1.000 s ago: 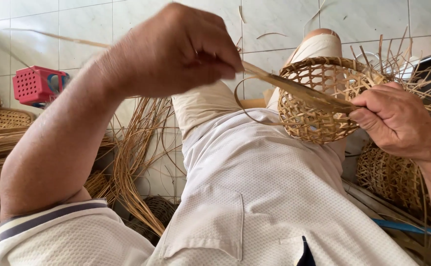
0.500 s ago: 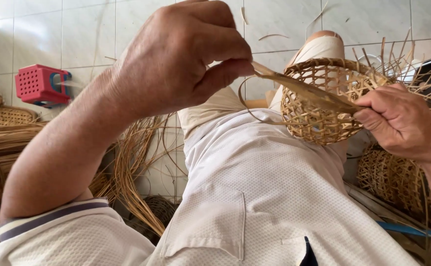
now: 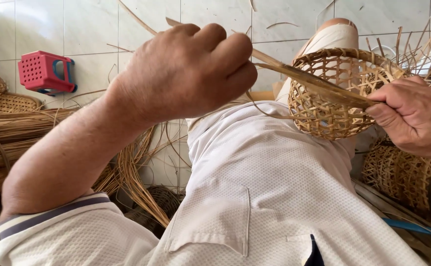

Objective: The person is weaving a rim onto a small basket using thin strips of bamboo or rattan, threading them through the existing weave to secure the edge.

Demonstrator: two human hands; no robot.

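Observation:
My left hand (image 3: 191, 74) is closed in a fist around a flat rattan strip (image 3: 314, 81), high in the middle of the view. The strip runs rightward across the mouth of a small round open-weave basket (image 3: 333, 113) resting on my lap. My right hand (image 3: 412, 116) pinches the other end of the strip at the basket's right rim. Loose spokes stick up from the basket's far edge.
A red plastic stool (image 3: 45, 73) lies on the white tiled floor (image 3: 87, 29) at upper left. Bundles of rattan strips (image 3: 13, 133) and woven pieces lie at left. Another woven basket (image 3: 402, 177) sits at right under my right arm.
My left hand has drawn closer to the camera and slightly lower, pulling the strip tighter. The right hand and basket stay nearly in place.

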